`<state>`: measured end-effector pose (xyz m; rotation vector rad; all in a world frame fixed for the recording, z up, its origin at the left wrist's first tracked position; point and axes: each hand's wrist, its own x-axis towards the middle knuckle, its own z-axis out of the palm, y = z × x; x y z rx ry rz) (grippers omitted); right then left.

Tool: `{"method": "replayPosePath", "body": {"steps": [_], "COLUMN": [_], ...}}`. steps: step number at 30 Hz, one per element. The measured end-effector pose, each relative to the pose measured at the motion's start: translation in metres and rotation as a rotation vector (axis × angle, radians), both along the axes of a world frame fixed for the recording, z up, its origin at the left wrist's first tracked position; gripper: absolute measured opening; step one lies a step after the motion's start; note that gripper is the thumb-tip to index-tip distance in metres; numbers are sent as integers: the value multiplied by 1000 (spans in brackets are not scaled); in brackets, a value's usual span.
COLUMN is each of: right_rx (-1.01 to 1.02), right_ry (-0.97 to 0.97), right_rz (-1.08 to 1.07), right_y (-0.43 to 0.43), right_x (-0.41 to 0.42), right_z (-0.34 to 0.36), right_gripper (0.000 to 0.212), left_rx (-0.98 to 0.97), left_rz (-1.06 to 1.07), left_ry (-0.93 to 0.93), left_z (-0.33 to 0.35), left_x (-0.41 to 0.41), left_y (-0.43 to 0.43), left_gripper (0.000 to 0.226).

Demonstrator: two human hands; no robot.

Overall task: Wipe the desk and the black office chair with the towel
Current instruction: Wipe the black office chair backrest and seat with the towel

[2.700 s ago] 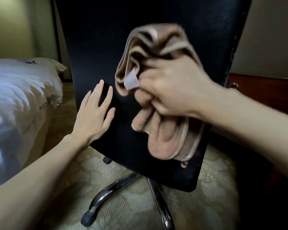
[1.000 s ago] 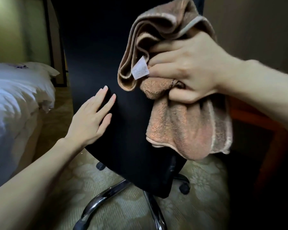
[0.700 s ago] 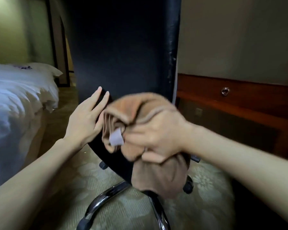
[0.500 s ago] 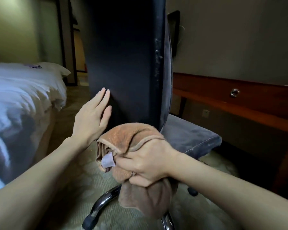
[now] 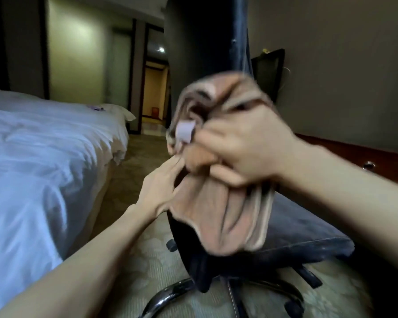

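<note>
- right hand (image 5: pixel 246 154) has the towel (image 5: pixel 223 216) balled up in a tight fist, fingers curled right round the bunch. The loose end hangs below and the white tag sticks out on the left. All blurry, so mid-swipe imo
- vs half a sec ago: the towel was down low by the bottom of the chair back (image 5: pixel 198 42), now it's up around the middle of its side edge
- chair's also swung round over the last couple secs. We had the flat back panel, now it's edge-on w/ the grey seat (image 5: pixel 308 228) showing on the right
- my read: back panel prob done, edge in progress, seat + desk (image 5: pixel 354 152) not touched yet
- left hand (image 5: pixel 159 187) still braces the back panel, fingers straight-ish, holding nothing. Tips are hidden behind the towel tho
- room-wise: bed (image 5: pixel 44 145) is close on the left w/ only a strip of carpet (image 5: pixel 152 255) between. The desk runs along the wall behind the chair
- plenty of free edge above the towel to run up. Chrome legs (image 5: pixel 168 292) splay out below, easy to kick
</note>
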<state>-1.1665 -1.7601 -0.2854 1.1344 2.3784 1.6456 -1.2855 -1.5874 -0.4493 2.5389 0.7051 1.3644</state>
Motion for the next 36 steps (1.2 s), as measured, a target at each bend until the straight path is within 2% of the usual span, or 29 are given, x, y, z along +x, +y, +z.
{"method": "replayPosePath", "body": {"steps": [3, 5, 6, 8, 12, 14, 16, 19, 22, 25, 29, 32, 36], "right_rx": [47, 94, 100, 68, -100, -152, -175, -165, -196, -255, -395, -309, -50], "right_ry": [3, 51, 72, 119, 207, 255, 297, 333, 278, 170, 34, 2, 307], "right_rz": [-113, -138, -122, -59, 106, 105, 40, 83, 77, 16, -100, -83, 186], "right_y": [8, 19, 24, 34, 34, 29, 25, 25, 29, 33, 40, 42, 38], "right_x": [-12, -13, -12, -8, 3, 8, 6, -2, -2, 1, 2, -6, -13], "right_z": [59, 72, 68, 43, -46, -106, -164, -220, -250, -268, -289, -281, -216], "right_gripper": [50, 56, 55, 45, 29, 39, 52, 44, 55, 35, 39, 34, 29], "left_rx": [-66, -71, -74, -95, -147, -183, -82, -18, 7, 30, 14, -34, -71], "left_rz": [24, 72, 73, 48, 62, 62, 62, 138, 154, 150, 141, 141, 149], "left_ry": [13, 34, 35, 48, 115, 134, 203, 263, 256, 218, 151, 123, 17], "left_z": [1, -1, -2, -2, -6, -11, -18, -24, -30, -26, -17, -15, -5], "left_x": [-1, 2, 3, 2, 0, -6, -15, -22, -25, -21, -11, -7, -5], "left_y": [0, -1, 2, 4, 10, 15, 22, 32, 35, 33, 26, 25, 22], "left_gripper": [64, 57, 61, 76, 72, 56, 67, 54, 55, 59, 51, 47, 41]}}
